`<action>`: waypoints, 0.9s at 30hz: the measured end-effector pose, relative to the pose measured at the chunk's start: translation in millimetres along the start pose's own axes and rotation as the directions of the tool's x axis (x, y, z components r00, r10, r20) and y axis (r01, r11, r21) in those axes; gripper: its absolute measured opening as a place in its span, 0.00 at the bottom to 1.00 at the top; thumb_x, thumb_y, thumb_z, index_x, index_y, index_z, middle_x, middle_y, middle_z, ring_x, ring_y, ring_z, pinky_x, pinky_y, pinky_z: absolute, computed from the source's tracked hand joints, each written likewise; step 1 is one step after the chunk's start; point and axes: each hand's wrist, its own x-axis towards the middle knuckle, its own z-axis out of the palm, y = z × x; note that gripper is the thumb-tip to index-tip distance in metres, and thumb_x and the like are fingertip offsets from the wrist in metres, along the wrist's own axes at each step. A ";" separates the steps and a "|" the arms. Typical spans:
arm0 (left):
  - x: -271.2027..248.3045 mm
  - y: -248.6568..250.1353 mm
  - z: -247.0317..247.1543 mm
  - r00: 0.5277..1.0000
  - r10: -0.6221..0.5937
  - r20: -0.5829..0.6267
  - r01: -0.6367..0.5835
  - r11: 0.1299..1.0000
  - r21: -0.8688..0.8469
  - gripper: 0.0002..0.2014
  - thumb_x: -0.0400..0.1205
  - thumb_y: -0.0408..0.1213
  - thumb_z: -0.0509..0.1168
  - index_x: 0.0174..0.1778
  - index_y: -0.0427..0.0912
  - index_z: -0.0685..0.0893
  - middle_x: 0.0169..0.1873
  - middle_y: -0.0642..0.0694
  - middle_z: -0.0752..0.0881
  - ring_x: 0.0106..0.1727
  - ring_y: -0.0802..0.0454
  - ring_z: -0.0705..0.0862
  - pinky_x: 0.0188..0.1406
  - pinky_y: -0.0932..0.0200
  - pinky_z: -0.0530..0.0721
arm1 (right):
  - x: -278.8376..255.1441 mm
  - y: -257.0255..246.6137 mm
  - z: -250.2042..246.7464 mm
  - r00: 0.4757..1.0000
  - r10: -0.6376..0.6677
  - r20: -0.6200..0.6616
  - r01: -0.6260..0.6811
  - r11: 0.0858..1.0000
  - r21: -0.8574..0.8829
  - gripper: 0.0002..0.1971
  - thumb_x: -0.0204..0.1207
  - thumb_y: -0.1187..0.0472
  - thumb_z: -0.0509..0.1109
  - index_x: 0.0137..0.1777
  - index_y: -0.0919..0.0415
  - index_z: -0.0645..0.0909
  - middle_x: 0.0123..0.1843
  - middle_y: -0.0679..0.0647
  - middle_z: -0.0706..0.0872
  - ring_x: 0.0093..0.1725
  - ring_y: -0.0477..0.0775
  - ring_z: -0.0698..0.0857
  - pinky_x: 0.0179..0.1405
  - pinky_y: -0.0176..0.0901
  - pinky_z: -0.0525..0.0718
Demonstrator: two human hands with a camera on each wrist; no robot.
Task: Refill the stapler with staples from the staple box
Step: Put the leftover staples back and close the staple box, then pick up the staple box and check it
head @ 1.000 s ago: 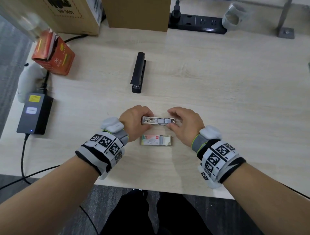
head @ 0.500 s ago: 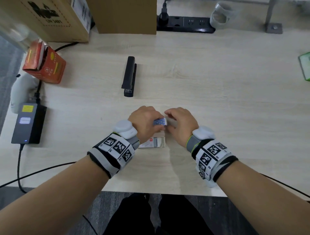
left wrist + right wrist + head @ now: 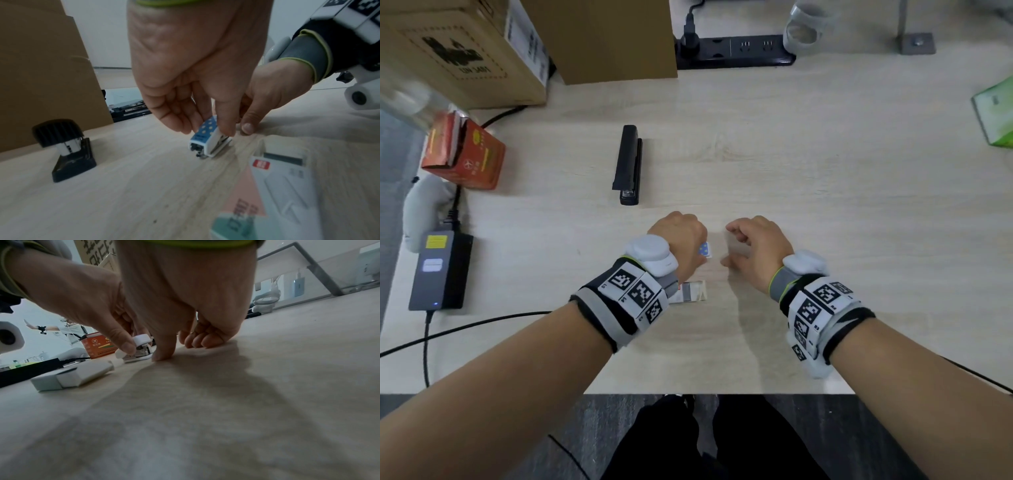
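The left hand (image 3: pixel 197 78) pinches the small blue dotted stapler (image 3: pixel 207 138), closed and low on the tabletop (image 3: pixel 825 171); the staple box (image 3: pixel 690 291) lies just nearer, its tray slid partly out. The right hand (image 3: pixel 756 250) holds nothing, its fingers loosely curled just right of the stapler. If the strip sits crooked, the stapler could jam. A second ago the stapler lay open between both hands; now it is closed and the right hand is off it.

Both forearms reach in over the near table edge, wrists w/ tracker bands. Left hand (image 3: pixel 681 240) is palm-down, fingers & thumb pinching the small blue stapler (image 3: pixel 207 139). Right hand (image 3: pixel 756 246) sits just beside it, loosely curled, thumb tip on the tabletop.
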 end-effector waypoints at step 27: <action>118.4 -42.8 -71.9 0.888 0.401 0.224 -0.458 0.805 0.377 0.14 0.78 0.25 0.61 0.58 0.41 0.79 0.60 0.42 0.79 0.58 0.40 0.72 0.50 0.45 0.79 | 7.9 3.4 -4.6 0.998 0.023 0.058 -0.027 0.998 0.063 0.25 0.56 0.57 0.84 0.52 0.53 0.78 0.45 0.49 0.77 0.48 0.54 0.76 0.48 0.47 0.78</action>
